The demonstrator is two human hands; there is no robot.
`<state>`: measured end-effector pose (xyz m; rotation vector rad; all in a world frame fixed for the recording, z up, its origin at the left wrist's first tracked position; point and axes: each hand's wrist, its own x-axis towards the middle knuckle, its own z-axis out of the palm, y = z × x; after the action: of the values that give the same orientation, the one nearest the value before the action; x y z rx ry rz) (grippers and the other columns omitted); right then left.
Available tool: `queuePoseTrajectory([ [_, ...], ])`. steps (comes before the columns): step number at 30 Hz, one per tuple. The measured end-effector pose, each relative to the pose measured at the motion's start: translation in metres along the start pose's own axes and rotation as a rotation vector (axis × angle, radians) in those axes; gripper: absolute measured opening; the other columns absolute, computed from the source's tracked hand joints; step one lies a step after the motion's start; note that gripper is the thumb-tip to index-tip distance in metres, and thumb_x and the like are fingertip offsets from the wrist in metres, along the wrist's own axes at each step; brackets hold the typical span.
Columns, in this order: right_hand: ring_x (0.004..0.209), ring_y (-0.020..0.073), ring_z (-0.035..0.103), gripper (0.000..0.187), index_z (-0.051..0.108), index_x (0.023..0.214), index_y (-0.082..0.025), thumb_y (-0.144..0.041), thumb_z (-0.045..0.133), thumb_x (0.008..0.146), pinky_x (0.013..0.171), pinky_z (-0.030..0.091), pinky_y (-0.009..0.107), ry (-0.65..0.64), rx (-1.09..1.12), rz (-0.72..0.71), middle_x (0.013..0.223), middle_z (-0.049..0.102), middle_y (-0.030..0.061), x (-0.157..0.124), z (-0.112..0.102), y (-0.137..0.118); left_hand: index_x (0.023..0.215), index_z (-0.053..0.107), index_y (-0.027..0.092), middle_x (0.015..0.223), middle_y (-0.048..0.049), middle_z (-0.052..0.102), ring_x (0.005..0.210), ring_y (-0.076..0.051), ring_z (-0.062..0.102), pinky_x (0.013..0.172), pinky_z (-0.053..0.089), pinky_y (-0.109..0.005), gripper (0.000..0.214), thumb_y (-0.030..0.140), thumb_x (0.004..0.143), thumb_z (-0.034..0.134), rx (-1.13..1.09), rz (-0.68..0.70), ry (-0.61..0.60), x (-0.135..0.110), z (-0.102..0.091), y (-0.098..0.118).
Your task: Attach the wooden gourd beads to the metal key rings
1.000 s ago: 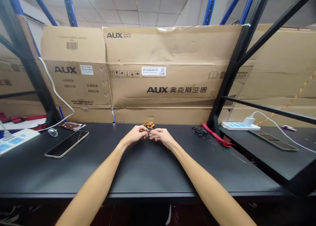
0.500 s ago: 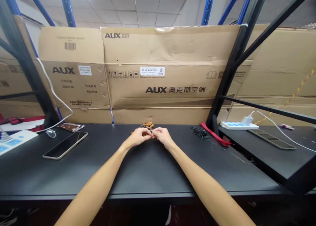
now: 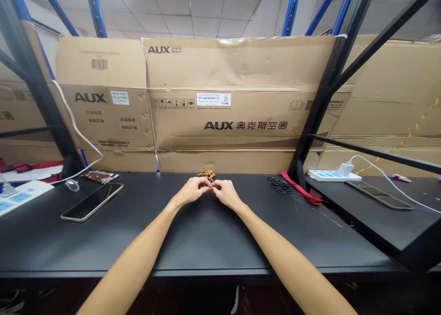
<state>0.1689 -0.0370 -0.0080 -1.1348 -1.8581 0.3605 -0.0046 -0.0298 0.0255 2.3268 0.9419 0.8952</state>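
Note:
Both arms reach out over the black table (image 3: pixel 206 237). My left hand (image 3: pixel 191 191) and my right hand (image 3: pixel 223 193) meet at the far middle, fingertips pinched together on something small that I cannot make out. Just behind the fingers lies a small heap of brown wooden beads (image 3: pixel 206 173). The fingers of both hands are curled closed and touch each other.
A phone (image 3: pixel 92 201) lies at the left, with a white power strip (image 3: pixel 19 196) further left. Small black rings (image 3: pixel 280 185) and a red strap (image 3: pixel 301 190) sit at the right. Cardboard boxes (image 3: pixel 237 117) wall the back. A second table (image 3: pixel 379 214) holds another power strip.
My hands have drawn closer together and the fingertips now touch. The camera shifted slightly; nothing else on the table moved.

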Motion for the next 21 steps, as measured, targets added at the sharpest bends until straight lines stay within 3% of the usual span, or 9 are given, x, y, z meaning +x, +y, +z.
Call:
queuePoseTrajectory([
  [4,0.048,0.0130,0.057,0.013,0.068,0.070,-0.015,-0.018,0.055,0.068,0.054,0.045,0.023,0.086,0.220,0.243,0.057,0.065,0.0016,0.003,0.000,0.003,0.082,0.069,0.016,0.076,-0.0032,0.069,0.069,-0.015,0.060,0.066,0.044,-0.024,0.016,0.025,0.078,0.057,0.034,0.033,-0.019,0.000,0.002,-0.001],
  [9,0.048,0.0114,0.056,0.013,0.066,0.068,-0.014,-0.025,0.066,0.060,0.042,0.037,0.019,0.053,0.592,0.440,0.055,0.064,0.0020,0.006,0.001,0.008,0.080,0.070,0.017,0.074,-0.0024,0.068,0.066,-0.014,0.059,0.065,0.043,-0.023,0.014,0.017,0.076,0.057,0.115,0.074,0.009,0.001,0.005,-0.001],
  [15,0.052,0.0087,0.054,0.030,0.067,0.068,-0.011,-0.039,0.074,0.058,0.044,0.035,0.018,-0.053,0.806,0.446,0.062,0.064,0.0046,0.003,0.003,0.011,0.083,0.074,0.017,0.078,-0.0035,0.071,0.070,-0.015,0.062,0.070,0.045,-0.024,0.017,0.017,0.075,0.058,0.115,0.075,0.066,0.002,0.001,-0.004],
  [21,0.049,0.0077,0.046,0.032,0.070,0.075,-0.013,-0.043,0.068,0.064,0.045,0.033,0.020,0.027,0.741,0.397,0.058,0.060,0.0002,0.004,0.007,0.010,0.090,0.074,0.016,0.090,-0.0042,0.073,0.084,-0.020,0.066,0.079,0.048,-0.027,0.023,0.029,0.073,0.064,-0.152,-0.014,-0.028,0.000,-0.006,-0.007],
])
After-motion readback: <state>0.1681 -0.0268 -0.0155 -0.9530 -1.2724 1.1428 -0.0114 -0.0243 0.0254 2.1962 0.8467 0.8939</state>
